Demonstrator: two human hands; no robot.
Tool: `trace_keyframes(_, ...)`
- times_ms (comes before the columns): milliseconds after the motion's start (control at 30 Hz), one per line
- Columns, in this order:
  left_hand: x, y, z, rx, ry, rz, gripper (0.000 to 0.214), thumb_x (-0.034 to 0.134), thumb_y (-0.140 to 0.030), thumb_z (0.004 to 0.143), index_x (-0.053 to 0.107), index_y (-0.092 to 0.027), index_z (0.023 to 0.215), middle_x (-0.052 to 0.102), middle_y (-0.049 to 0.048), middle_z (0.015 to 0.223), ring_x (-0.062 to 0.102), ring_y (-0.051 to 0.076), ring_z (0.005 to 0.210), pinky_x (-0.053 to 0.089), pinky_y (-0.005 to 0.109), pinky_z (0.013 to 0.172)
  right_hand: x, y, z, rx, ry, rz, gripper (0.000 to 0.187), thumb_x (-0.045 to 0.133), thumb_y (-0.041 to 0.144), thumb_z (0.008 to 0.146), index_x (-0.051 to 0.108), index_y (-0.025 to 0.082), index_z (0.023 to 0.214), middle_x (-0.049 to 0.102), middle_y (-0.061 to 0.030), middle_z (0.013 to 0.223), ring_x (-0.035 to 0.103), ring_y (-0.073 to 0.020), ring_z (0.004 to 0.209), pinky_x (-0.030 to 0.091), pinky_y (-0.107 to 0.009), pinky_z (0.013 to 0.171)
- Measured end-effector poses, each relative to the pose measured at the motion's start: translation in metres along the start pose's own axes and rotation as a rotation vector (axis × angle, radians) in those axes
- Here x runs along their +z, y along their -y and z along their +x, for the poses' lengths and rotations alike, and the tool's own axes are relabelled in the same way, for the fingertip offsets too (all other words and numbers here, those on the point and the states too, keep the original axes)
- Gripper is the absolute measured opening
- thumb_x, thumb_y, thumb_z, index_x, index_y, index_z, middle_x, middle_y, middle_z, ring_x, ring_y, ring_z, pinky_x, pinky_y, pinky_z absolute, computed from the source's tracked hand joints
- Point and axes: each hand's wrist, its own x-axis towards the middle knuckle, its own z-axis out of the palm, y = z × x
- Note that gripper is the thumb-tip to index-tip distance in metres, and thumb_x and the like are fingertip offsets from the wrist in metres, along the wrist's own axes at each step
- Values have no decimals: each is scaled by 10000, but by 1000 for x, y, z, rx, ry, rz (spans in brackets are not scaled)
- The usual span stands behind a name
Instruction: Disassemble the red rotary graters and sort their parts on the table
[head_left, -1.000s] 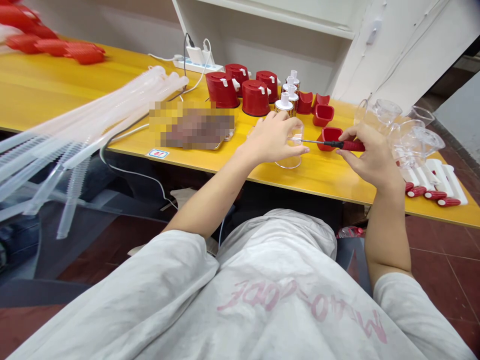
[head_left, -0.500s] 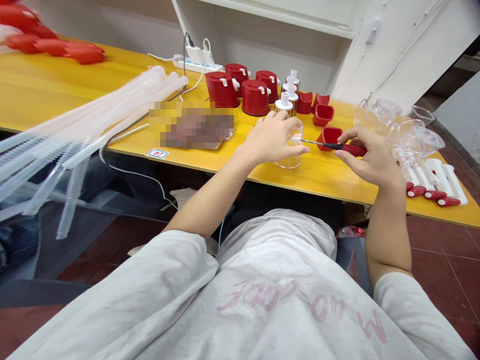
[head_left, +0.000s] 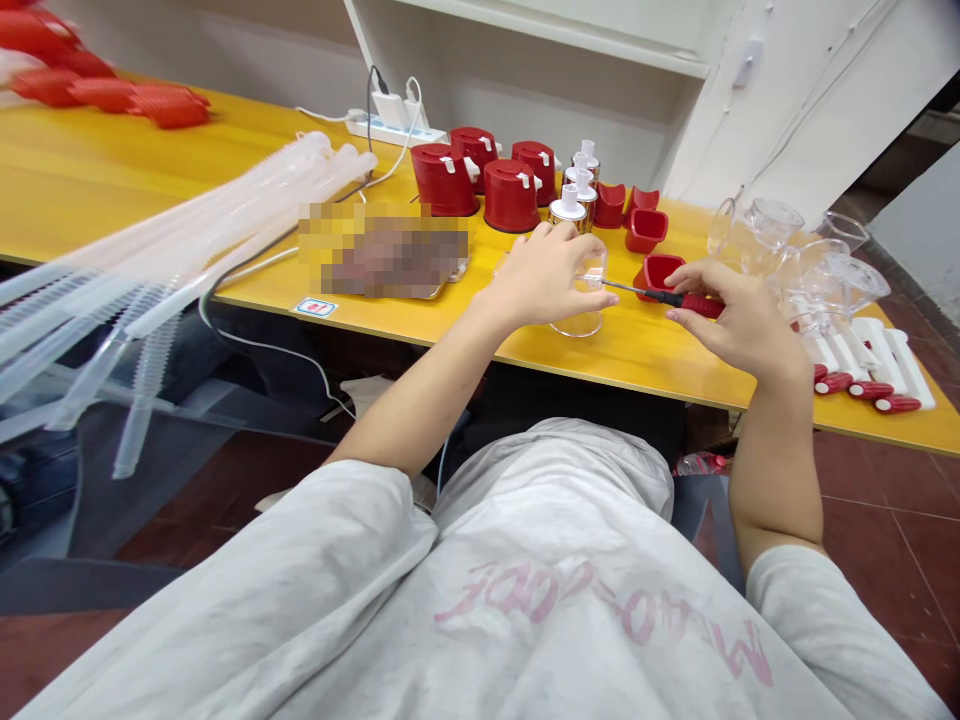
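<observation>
My left hand is wrapped over a clear plastic cup-like part that lies on the yellow table, and hides most of it. In my right hand is a screwdriver with a red and black handle, gripped between thumb and fingers. Its thin metal shaft points left, and the tip meets the clear part beside my left thumb. Just behind the shaft sits a small red square cup.
Red round housings, white-topped metallic parts and more red cups stand behind my hands. Clear plastic vessels and white parts with red ends lie right. Translucent corrugated tubes overhang the table's left front edge.
My right hand and the screwdriver handle have shifted slightly to the left and a little down. My left hand and the clear part stay in place.
</observation>
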Motion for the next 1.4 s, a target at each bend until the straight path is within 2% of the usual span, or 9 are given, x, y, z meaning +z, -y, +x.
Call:
trace_keyframes(133, 0, 0, 0, 0, -6, 3, 674, 964, -601, 1051, 847, -288, 1636, 799, 191, 1626, 724, 534, 1534, 563, 724, 1362, -2, 5, -2, 7, 29, -47, 334, 913, 327, 1064, 895, 345, 1398, 967, -80, 1287, 916, -368, 1138, 773, -596, 1093)
trace_keyframes(300, 0, 0, 0, 2, -3, 2, 677, 962, -608, 1048, 850, -288, 1634, 796, 192, 1634, 724, 538, 1537, 561, 733, 1368, -2, 10, -2, 40, 52, -86, 295, 859, 351, 1090, 916, 325, 1378, 966, -81, 1212, 891, -346, 1019, 769, -565, 1011)
trace_keyframes(533, 0, 0, 0, -6, 1, -19, 682, 970, -590, 1040, 848, -294, 1642, 787, 189, 1641, 702, 542, 1575, 541, 736, 1392, -8, 14, -4, 17, 11, 5, 301, 931, 345, 1038, 926, 346, 1339, 970, -85, 1297, 923, -382, 1177, 800, -617, 1115)
trace_keyframes(667, 0, 0, 0, -5, 6, -14, 688, 965, -592, 1039, 845, -292, 1646, 787, 190, 1645, 708, 541, 1558, 546, 738, 1383, -11, 13, -3, 13, -3, 39, 266, 976, 362, 1014, 928, 337, 1275, 967, -83, 1278, 924, -389, 1158, 792, -645, 1148)
trace_keyframes(900, -1, 0, -1, -1, 11, -16, 683, 948, -608, 1048, 843, -294, 1645, 785, 194, 1648, 699, 545, 1562, 538, 746, 1390, -10, 9, 0, 15, -4, 11, 216, 977, 317, 997, 906, 338, 1200, 955, -76, 1235, 917, -384, 1131, 786, -628, 1112)
trace_keyframes(1067, 0, 1, 0, 3, -9, -29, 660, 974, -611, 1027, 858, -325, 1610, 798, 176, 1608, 708, 532, 1544, 551, 741, 1378, -11, 8, 1, 26, -3, -22, 192, 981, 395, 1023, 893, 356, 1189, 944, -83, 1202, 907, -408, 1166, 792, -647, 1077)
trace_keyframes(1267, -1, -1, -1, -9, 2, -12, 665, 971, -598, 1034, 855, -310, 1622, 793, 187, 1623, 714, 533, 1539, 557, 738, 1375, -11, 7, 1, 25, -18, -25, 219, 996, 484, 1021, 889, 367, 1173, 947, -83, 1213, 891, -415, 1175, 778, -676, 1138)
trace_keyframes(1400, -2, -2, -1, -6, 1, -13, 657, 972, -595, 1033, 856, -310, 1614, 793, 183, 1616, 717, 527, 1534, 560, 740, 1375, -12, 6, 1, 17, -13, -8, 214, 1005, 437, 1016, 878, 356, 1168, 936, -84, 1219, 894, -407, 1179, 765, -669, 1155)
